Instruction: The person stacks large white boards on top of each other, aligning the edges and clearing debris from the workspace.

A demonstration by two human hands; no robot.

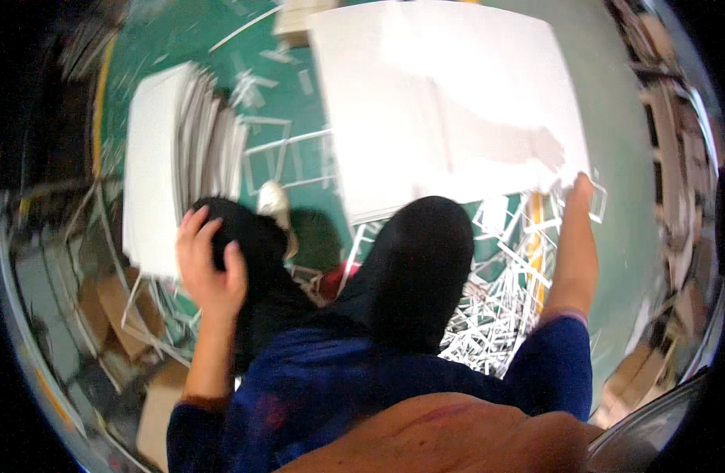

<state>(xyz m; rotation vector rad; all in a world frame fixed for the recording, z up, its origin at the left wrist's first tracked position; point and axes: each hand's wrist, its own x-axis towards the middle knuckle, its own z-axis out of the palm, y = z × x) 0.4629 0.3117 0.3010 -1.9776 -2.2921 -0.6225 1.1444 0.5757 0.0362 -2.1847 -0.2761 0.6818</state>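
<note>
My left hand [212,260] is over my left knee, fingers apart, with nothing in it. Just left of it, white cardboard-like sheets [155,159] stand packed in a leaning stack, their edges fanned to the right. Ahead of my knees lies a large white sheet [392,112], with more than one layer showing along its near edge. My right arm reaches forward, and my right hand [581,188] is at the sheet's near right corner. Glare and blur hide its fingers, so whether it grips the corner is unclear.
Thin white offcut strips and frames [486,331] are heaped on the green floor [616,248] beside my right leg. More scraps [250,88] lie between the stacks. Brown cardboard [126,313] is at the left, and stacked material [673,165] lines the right side.
</note>
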